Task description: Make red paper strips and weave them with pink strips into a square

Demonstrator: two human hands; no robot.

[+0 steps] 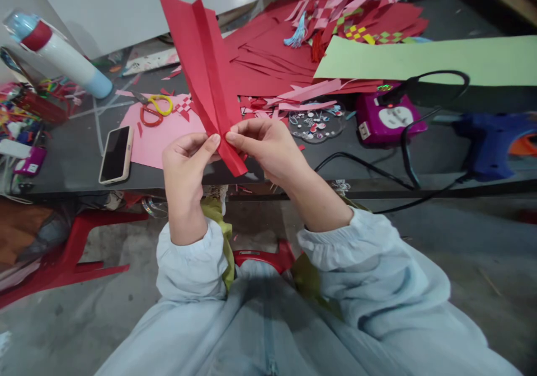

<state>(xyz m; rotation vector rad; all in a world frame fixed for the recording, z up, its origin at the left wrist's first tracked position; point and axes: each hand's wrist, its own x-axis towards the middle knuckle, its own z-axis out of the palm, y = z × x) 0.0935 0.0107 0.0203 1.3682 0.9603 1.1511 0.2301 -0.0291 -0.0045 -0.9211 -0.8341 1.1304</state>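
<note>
Evidently, in the head view, the left hand [184,166] and right hand [272,147] both pinch the folded red paper [224,76] near its narrow lower end, above the surface [78,146], probably so the creases stay gathered while the top fans out. Scissors [147,103] lie on pink paper [149,146] near a phone [116,153], seemingly kept within easy reach.

matt paper sheet [208,65], glossy phone screen [116,153]

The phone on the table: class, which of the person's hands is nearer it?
Left. The left hand is to the phone's right in the picture; the right hand is farther right, beyond the left.
</note>
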